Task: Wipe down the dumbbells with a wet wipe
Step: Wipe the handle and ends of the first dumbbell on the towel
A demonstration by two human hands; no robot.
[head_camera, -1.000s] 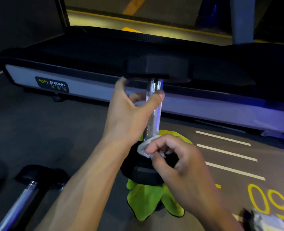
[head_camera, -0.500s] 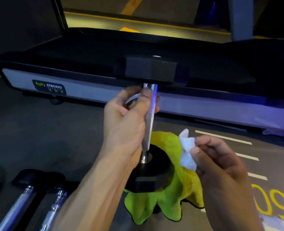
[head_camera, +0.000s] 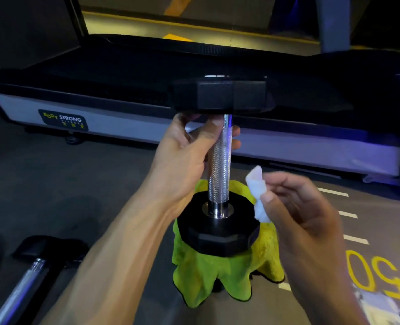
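Note:
A black dumbbell (head_camera: 219,174) with a knurled chrome handle stands upright, its lower head resting on a lime-green cloth (head_camera: 208,277) draped over something hidden. My left hand (head_camera: 189,156) grips the upper part of the handle just under the top head. My right hand (head_camera: 300,212) is to the right of the dumbbell, apart from it, pinching a crumpled white wet wipe (head_camera: 257,193) between thumb and fingers.
A second dumbbell (head_camera: 27,277) lies on the dark floor at the lower left. A treadmill (head_camera: 124,118) with a Body Strong label runs across the back. A yellow "50" (head_camera: 377,277) and white lines mark the floor at right, near a white packet (head_camera: 379,308).
My right hand lifted the wipe off the lower handle and drew away to the right. My left hand closed round the upper handle. The view came closer.

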